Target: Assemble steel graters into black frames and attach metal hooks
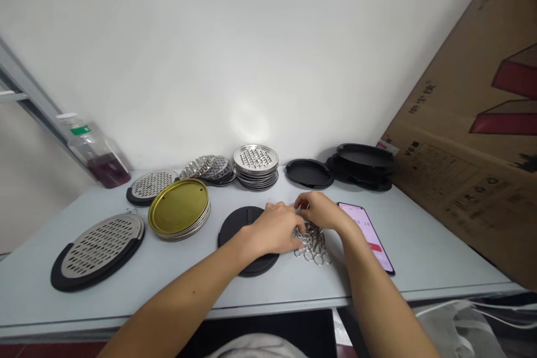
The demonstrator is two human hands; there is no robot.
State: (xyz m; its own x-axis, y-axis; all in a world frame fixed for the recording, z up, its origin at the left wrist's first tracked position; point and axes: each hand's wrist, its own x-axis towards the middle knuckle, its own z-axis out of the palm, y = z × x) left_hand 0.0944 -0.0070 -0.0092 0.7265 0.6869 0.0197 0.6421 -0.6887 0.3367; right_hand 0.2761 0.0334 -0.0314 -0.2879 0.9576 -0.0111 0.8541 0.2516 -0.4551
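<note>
A small heap of metal rings [318, 259] lies on the table, just right of a round black plastic base [235, 229]. My left hand [279, 229] reaches across that base, its bent fingertips at the left side of the heap. My right hand [321, 210] comes in from the other side with curled fingers that nearly meet the left ones. Both hands look closed at the fingertips, but what they hold is too small and covered to make out. My left hand and forearm hide part of the base.
Grater discs on black bases [104, 243] lie at left, near a stack of gold-coloured discs [180, 207]. Behind stand stacked silver grater discs [255, 159] and black bases [364, 156]. A phone [369, 235], a cardboard box [457, 162] and a bottle [96, 151] flank the work area.
</note>
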